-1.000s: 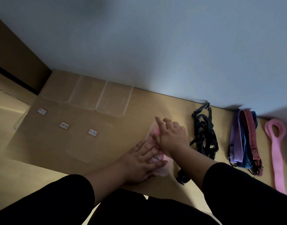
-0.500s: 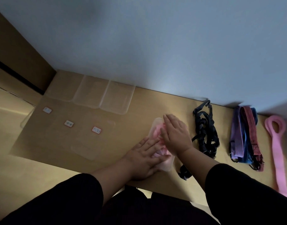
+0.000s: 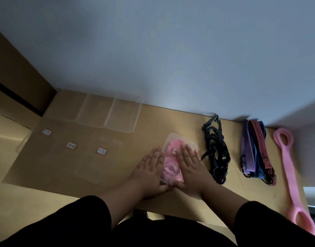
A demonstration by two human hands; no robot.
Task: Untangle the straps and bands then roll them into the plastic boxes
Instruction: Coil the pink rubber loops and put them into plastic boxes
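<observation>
Surface [image 3: 153, 122] first: pale wood, matt and smooth, running along a blank wall. On its left lie clear plastic pieces, three lids [image 3: 92, 154] flat with small labels and three empty boxes [image 3: 108, 114] side by side behind them, all glossy, thin-walled and round-cornered. At the far right a long pink band [image 3: 289, 173] lies stretched out, rubbery, with a loop at each end. Left of it sits a bundle of ribbed woven bands [image 3: 254, 154] in purple, blue and striped red, then a knotted heap of narrow black straps [image 3: 215, 152] with small buckles.

Between my hands stands the box [image 3: 179, 139] I am working on, with soft pink band [image 3: 171, 168] rolled inside and showing through the labelled lid. A second ago my hands overlapped on top of it; now they have spread apart and lie flat, my left hand [image 3: 149, 172] along its left edge, my right hand [image 3: 190, 168] over its right half, fingers straight and pressing, gripping nothing. I judge I am snapping the lid down, so one band is done; the others remain unsorted.
</observation>
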